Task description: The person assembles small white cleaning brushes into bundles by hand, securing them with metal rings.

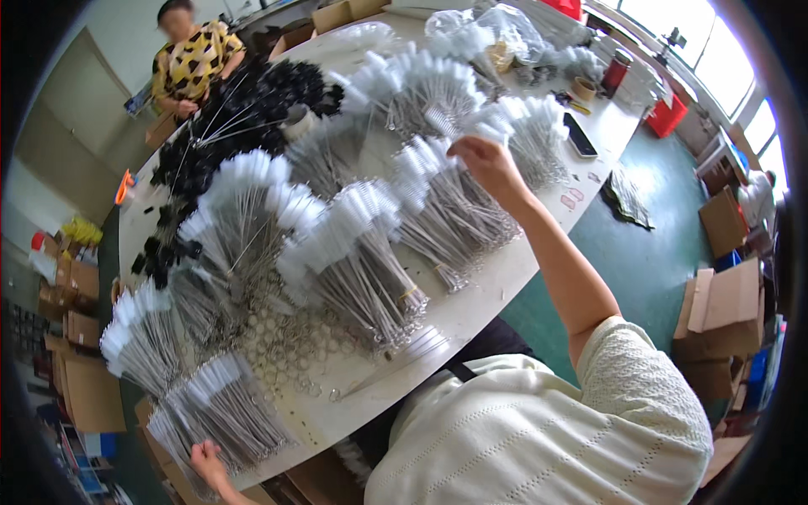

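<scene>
Bundles of thin wire-stemmed brushes with whitish bristle heads cover much of the white table (396, 379). My right hand (491, 164) is raised over the bristle heads of one brush bundle (459, 210). Its fingers are bent and pinched together; whatever is between them is too small to make out. At the lower left, my left hand (207, 459) is beside a brush bundle (223, 412) near the table's edge. Those fingers are curled in, and I cannot make out what they hold. Another brush bundle (358, 269), tied near its stem ends, lies between my hands.
Loose metal rings (295, 345) are scattered near the front. Black-headed brushes (244, 109) are heaped at the far left, where another person (198, 59) works. A phone (581, 135), a tape roll (582, 87) and a red cylinder (616, 72) lie far right. Cardboard boxes (720, 311) stand on the floor.
</scene>
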`<action>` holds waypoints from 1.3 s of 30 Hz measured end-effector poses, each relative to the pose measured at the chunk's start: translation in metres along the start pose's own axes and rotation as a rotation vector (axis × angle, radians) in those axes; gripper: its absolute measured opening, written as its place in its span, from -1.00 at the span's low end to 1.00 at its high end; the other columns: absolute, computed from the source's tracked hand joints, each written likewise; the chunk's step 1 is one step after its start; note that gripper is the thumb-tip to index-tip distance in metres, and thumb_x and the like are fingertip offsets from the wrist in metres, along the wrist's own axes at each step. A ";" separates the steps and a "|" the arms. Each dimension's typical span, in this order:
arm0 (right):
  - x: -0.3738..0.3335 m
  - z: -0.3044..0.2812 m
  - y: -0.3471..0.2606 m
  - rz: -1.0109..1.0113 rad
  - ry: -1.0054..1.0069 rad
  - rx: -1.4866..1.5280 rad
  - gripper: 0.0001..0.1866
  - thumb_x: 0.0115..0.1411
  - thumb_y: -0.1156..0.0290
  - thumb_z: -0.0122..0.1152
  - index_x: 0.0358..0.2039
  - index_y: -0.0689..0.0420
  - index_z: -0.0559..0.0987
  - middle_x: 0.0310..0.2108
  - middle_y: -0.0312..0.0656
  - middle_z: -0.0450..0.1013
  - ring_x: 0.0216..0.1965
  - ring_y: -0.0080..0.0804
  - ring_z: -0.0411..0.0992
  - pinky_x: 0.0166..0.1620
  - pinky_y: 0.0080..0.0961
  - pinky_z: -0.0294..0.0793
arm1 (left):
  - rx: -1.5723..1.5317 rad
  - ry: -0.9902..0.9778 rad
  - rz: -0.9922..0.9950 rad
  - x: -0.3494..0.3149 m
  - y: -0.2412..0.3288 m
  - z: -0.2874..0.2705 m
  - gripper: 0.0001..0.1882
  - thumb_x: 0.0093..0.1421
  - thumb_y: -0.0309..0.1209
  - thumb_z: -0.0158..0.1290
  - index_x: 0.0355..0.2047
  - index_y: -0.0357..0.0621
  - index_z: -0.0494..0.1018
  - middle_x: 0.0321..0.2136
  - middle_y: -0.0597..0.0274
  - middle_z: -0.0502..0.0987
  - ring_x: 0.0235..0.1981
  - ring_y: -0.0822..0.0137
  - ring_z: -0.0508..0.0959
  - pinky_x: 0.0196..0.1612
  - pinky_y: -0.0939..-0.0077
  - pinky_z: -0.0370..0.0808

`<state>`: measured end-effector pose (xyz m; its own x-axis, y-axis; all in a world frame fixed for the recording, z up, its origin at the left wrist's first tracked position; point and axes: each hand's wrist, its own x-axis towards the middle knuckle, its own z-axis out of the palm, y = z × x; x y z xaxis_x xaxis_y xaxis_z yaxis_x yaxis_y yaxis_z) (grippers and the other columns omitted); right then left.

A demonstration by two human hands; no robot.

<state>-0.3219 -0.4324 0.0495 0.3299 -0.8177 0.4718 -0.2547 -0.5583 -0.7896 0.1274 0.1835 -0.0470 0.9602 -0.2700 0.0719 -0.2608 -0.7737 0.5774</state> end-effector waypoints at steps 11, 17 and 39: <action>-0.009 0.032 -0.008 0.202 -0.283 -0.356 -0.84 -0.17 0.26 0.24 -0.52 -0.02 0.63 -0.50 -0.23 0.53 -0.41 -0.26 0.50 -0.30 -0.36 0.49 | 0.001 0.086 0.282 0.001 0.035 -0.007 -0.90 0.16 -0.49 -0.10 -0.43 -0.30 0.35 -0.64 0.33 0.33 -0.70 0.57 0.22 -0.65 0.70 0.17; 0.015 0.020 -0.007 0.142 -0.010 -0.138 -0.82 -0.19 0.31 0.24 -0.57 0.14 0.60 -0.66 -0.15 0.47 -0.59 -0.39 0.44 -0.44 -0.46 0.43 | -0.648 0.152 0.168 -0.081 0.221 0.010 -0.79 0.22 -0.36 -0.15 -0.44 -0.23 0.38 -0.63 0.30 0.29 -0.71 0.51 0.20 -0.64 0.66 0.14; 0.073 -0.184 0.149 0.592 0.061 -0.891 -0.73 -0.21 0.11 0.30 -0.49 -0.04 0.63 -0.41 -0.19 0.53 -0.30 -0.28 0.48 -0.21 -0.37 0.44 | -0.862 0.211 0.104 -0.142 0.280 0.084 -0.67 0.27 -0.32 -0.13 -0.48 -0.36 0.43 -0.73 0.39 0.21 -0.75 0.56 0.09 -0.68 0.63 0.05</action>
<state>-0.5030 -0.6008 0.0382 -0.1035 -0.9838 0.1465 -0.9391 0.0481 -0.3403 -0.0906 -0.0426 0.0365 0.9566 -0.1382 0.2566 -0.2629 -0.0289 0.9644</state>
